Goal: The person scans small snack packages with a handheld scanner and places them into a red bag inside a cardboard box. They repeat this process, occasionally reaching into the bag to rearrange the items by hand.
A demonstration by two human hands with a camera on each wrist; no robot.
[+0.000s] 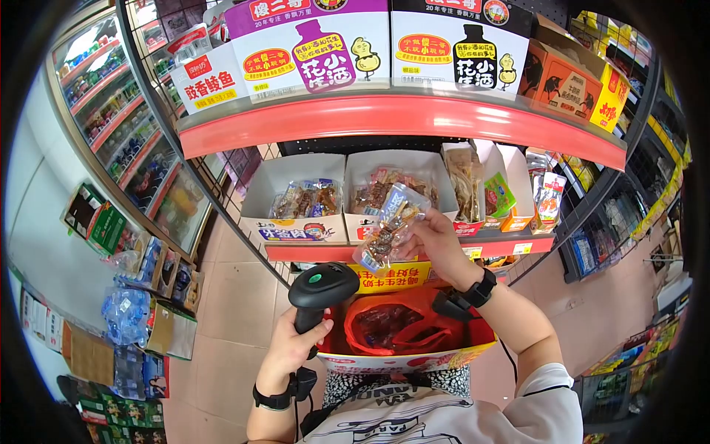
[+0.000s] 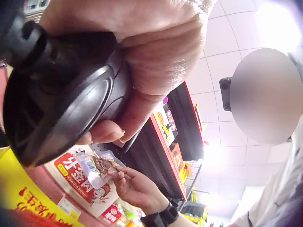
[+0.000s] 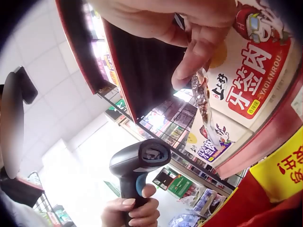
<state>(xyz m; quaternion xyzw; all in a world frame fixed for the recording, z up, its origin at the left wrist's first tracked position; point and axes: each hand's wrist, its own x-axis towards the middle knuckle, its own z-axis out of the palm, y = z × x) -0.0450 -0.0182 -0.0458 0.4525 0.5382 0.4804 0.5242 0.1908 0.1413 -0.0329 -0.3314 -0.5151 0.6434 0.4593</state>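
A black handheld scanner (image 1: pixel 322 287) is gripped by its handle in the left hand (image 1: pixel 294 342); its head also shows in the right wrist view (image 3: pixel 140 158). The right hand (image 1: pixel 442 250) pinches the edge of a clear snack packet (image 1: pixel 392 228) with brown pieces inside, held in front of the open snack boxes. In the left wrist view the packet (image 2: pixel 98 168) hangs from the fingertips of the right hand (image 2: pixel 137 189). Behind it stand a white box of packets (image 1: pixel 296 226) and a second box with red print (image 3: pixel 251 80).
Below the hands, a red plastic bag (image 1: pixel 436 337) sits in an open carton (image 1: pixel 384 362). A red-edged shelf (image 1: pixel 399 118) carrying large boxes (image 1: pixel 310 44) crosses above. Narrow snack boxes (image 1: pixel 518 222) stand at the right, with stacked goods (image 1: pixel 126 314) on the left floor.
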